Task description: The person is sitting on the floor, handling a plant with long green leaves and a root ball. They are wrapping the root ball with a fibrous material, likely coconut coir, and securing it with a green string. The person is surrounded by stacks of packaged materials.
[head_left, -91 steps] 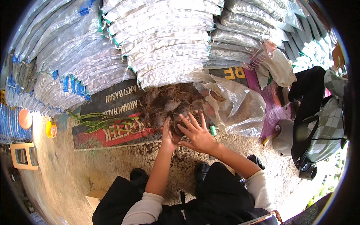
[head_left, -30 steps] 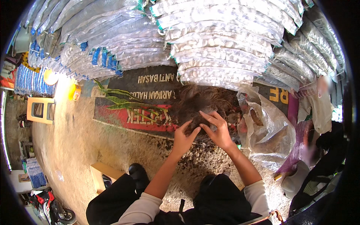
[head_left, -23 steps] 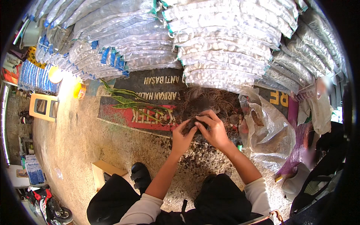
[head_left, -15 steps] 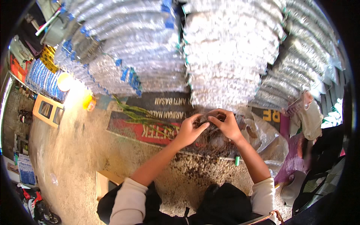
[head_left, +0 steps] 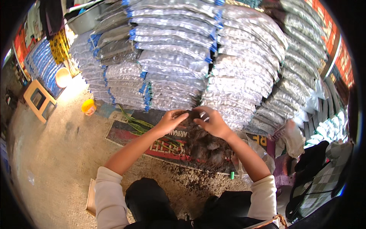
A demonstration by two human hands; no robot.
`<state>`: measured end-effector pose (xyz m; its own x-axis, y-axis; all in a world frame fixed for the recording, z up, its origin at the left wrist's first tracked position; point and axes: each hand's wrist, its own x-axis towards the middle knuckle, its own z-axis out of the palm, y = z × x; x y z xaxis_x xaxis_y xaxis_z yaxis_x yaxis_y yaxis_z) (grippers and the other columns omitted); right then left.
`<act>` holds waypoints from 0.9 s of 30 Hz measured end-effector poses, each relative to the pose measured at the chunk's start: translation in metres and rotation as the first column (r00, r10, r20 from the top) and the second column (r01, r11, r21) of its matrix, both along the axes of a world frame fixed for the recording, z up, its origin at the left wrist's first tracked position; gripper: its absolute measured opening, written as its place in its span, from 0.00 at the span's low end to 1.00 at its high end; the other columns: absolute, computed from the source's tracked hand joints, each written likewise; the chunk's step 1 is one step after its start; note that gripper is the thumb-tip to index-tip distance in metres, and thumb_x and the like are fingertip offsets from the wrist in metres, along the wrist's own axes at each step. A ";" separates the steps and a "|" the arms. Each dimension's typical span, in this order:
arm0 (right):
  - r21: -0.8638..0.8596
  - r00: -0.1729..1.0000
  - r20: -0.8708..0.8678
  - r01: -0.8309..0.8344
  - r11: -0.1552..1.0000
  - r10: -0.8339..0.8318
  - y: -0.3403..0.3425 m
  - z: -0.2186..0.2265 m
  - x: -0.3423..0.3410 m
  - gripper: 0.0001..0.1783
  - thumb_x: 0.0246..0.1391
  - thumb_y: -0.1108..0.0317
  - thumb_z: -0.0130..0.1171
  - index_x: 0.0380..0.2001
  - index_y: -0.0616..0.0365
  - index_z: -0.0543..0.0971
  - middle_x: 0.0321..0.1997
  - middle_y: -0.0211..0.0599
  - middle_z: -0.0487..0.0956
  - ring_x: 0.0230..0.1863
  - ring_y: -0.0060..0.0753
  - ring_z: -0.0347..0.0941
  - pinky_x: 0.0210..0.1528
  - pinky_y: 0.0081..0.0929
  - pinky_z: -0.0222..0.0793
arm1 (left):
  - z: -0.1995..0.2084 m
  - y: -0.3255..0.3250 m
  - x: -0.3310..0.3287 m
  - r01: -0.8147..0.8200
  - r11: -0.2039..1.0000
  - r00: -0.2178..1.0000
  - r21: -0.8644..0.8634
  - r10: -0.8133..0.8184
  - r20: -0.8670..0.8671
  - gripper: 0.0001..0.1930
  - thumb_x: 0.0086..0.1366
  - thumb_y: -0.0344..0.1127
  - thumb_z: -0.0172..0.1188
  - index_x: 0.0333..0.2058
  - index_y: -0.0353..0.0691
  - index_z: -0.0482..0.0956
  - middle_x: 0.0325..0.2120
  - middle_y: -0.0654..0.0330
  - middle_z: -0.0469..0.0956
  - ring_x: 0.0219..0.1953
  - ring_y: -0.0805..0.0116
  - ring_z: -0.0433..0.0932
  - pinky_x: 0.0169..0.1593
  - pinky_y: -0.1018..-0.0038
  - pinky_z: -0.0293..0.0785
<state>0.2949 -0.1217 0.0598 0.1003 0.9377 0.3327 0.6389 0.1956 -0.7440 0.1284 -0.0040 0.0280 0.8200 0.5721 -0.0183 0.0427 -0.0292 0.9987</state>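
Observation:
My left hand (head_left: 174, 121) closes around one side of a dark, fibrous clump (head_left: 190, 116), thumb on top. Facing it, my right hand (head_left: 214, 121) curves its fingers and thumb against the other side, with a gap between thumb and forefinger. The clump looks like roots with soil, but its lower side is hidden. Just below the hands a heap of dark brown fibres and soil (head_left: 207, 149) lies on a printed sheet (head_left: 126, 133). Long green striped leaves (head_left: 136, 124) rest on that sheet, left of my left hand.
Tall stacks of filled clear plastic bags (head_left: 175, 68) stand just beyond the hands. A crumpled clear plastic sheet (head_left: 263, 152) and a small green cylinder (head_left: 232, 175) lie to the right. Leftward are an orange tub (head_left: 89, 107) and a tan stool (head_left: 40, 100).
Both hands have shifted left in the picture with the clump, and the gap between them looks wider. More of the heap below shows. The whole view has shifted too.

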 end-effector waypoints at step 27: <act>-0.223 0.915 0.311 -0.193 0.955 0.258 0.006 -0.239 -0.197 0.28 0.57 0.49 0.41 0.55 0.54 0.66 0.68 0.37 0.42 0.68 0.53 0.34 0.62 0.61 0.31 | -0.237 -0.062 -0.156 -0.273 0.083 0.722 -0.958 0.676 -0.147 0.24 0.62 0.56 0.44 0.51 0.48 0.69 0.49 0.57 0.69 0.52 0.59 0.68 0.52 0.56 0.68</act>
